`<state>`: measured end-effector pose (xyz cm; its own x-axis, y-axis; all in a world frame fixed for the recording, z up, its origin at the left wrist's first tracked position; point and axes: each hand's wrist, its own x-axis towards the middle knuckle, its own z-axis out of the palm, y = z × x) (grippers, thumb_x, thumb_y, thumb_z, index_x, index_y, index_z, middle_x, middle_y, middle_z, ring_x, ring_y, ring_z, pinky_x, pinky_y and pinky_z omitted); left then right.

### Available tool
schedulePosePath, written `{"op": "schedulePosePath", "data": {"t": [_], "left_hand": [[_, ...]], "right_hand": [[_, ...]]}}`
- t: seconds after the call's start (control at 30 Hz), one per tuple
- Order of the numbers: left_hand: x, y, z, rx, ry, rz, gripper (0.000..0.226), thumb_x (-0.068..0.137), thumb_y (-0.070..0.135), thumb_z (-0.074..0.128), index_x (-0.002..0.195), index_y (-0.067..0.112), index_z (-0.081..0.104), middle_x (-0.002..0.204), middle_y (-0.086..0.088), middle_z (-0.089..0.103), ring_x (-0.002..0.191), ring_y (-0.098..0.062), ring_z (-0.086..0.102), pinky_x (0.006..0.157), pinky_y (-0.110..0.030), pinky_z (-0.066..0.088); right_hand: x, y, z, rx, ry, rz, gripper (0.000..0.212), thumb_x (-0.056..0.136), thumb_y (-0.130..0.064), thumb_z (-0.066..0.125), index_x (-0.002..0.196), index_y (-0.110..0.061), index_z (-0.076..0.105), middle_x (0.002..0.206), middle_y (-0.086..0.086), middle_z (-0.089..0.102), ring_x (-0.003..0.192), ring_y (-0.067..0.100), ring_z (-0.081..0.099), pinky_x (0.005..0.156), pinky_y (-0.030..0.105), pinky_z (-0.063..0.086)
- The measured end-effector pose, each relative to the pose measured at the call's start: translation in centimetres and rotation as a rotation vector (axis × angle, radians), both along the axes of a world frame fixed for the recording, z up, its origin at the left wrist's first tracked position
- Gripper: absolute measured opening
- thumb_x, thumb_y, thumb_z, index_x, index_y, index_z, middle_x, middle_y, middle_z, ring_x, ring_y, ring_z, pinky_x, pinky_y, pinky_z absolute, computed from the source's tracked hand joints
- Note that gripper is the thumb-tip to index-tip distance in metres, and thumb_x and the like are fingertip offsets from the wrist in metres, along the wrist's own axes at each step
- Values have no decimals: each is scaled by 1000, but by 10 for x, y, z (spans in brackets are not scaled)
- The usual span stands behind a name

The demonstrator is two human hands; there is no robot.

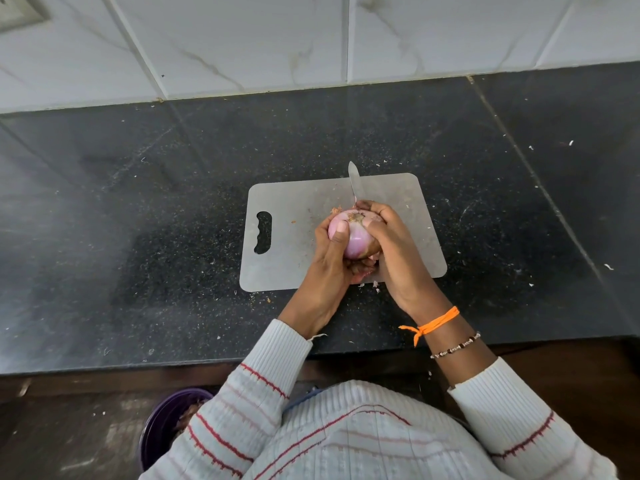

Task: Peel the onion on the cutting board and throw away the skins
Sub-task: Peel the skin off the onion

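Observation:
A pink, partly peeled onion point(354, 237) is held just above the grey cutting board point(294, 237). My left hand point(330, 265) cups it from the left and below, thumb pressed on its top. My right hand point(391, 251) wraps its right side, where brown skin still clings, and also holds a knife point(354, 181) whose blade sticks out away from me past the fingers. Loose brownish skins point(362, 266) hang under the onion between my palms. Small skin crumbs lie on the board.
The board lies on a dark speckled counter point(138, 237) scattered with skin flakes, backed by a white tiled wall point(242, 39). Down on the floor to my left stands a purple bin point(166, 424) with skins inside, partly hidden by my sleeve.

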<state>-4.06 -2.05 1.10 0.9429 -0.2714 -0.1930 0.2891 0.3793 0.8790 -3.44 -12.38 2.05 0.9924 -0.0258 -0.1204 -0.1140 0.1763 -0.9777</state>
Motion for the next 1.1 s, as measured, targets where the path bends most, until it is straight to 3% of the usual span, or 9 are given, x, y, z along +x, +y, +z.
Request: {"op": "schedulePosePath", "data": {"t": [0.1, 0.2, 0.37, 0.47, 0.53, 0.67, 0.77, 0.87, 1.1], "left_hand": [[2, 0, 1, -41, 7, -4, 58, 89, 45, 38, 133, 9, 30, 131, -22, 49, 108, -25, 61, 86, -38, 54], [1, -1, -1, -31, 12, -5, 50, 94, 44, 35, 131, 11, 30, 132, -24, 46, 101, -24, 61, 74, -35, 54], [4, 2, 1, 72, 58, -34, 41, 98, 43, 32, 126, 12, 32, 108, -19, 55, 64, -14, 60, 58, -28, 51], [6, 6, 6, 100, 178, -48, 63, 97, 52, 20, 115, 0, 50, 75, -16, 62, 47, -10, 53, 49, -21, 48], [6, 9, 8, 58, 261, -77, 80, 93, 61, 14, 110, -4, 56, 59, -12, 61, 40, -7, 51, 44, -17, 48], [7, 10, 11, -104, 368, -163, 91, 83, 71, 11, 113, -3, 54, 71, -21, 61, 39, -8, 52, 36, -15, 46], [8, 9, 14, -141, 385, -192, 86, 85, 71, 14, 106, 0, 57, 65, -16, 63, 40, -9, 55, 38, -16, 48], [8, 9, 15, -96, 351, -180, 76, 89, 65, 24, 104, -1, 60, 69, -17, 65, 45, -11, 60, 46, -17, 53], [7, 7, 15, -3, 321, -99, 68, 93, 58, 28, 97, -2, 59, 68, -17, 65, 51, -13, 62, 56, -20, 57]], "right_hand": [[-1, 0, 0, -45, -9, 4, 38, 77, -33, 53, 114, -24, 54, 124, 8, 55, 110, 23, 58, 91, 44, 51], [-2, 3, -2, -114, -72, -84, 29, 84, -36, 43, 108, -28, 56, 120, 1, 58, 112, 21, 56, 96, 50, 48], [-1, -1, -2, 35, -47, -42, 34, 87, -29, 37, 108, -22, 62, 120, 11, 62, 111, 32, 59, 89, 48, 52], [-4, -8, 1, 168, -18, 84, 37, 88, -32, 39, 112, -17, 61, 117, 5, 63, 107, 26, 59, 68, 26, 54], [-5, -13, 4, 192, -19, 184, 34, 88, -31, 40, 113, -20, 60, 119, 0, 61, 106, 21, 59, 67, 27, 53], [-7, -20, 6, 188, -54, 270, 34, 81, -24, 54, 114, -26, 58, 127, 0, 55, 101, 19, 62, 59, 29, 55], [-7, -17, 5, 140, -80, 222, 33, 74, -26, 61, 107, -28, 62, 117, -3, 61, 97, 17, 64, 55, 28, 55], [-4, -8, 3, 145, -72, 89, 22, 75, -21, 60, 97, -22, 65, 103, 0, 65, 95, 21, 63, 65, 26, 55], [-2, 6, 0, 217, -34, -37, 18, 81, -22, 53, 92, -13, 64, 105, 15, 63, 96, 24, 61, 71, 29, 54]]}}
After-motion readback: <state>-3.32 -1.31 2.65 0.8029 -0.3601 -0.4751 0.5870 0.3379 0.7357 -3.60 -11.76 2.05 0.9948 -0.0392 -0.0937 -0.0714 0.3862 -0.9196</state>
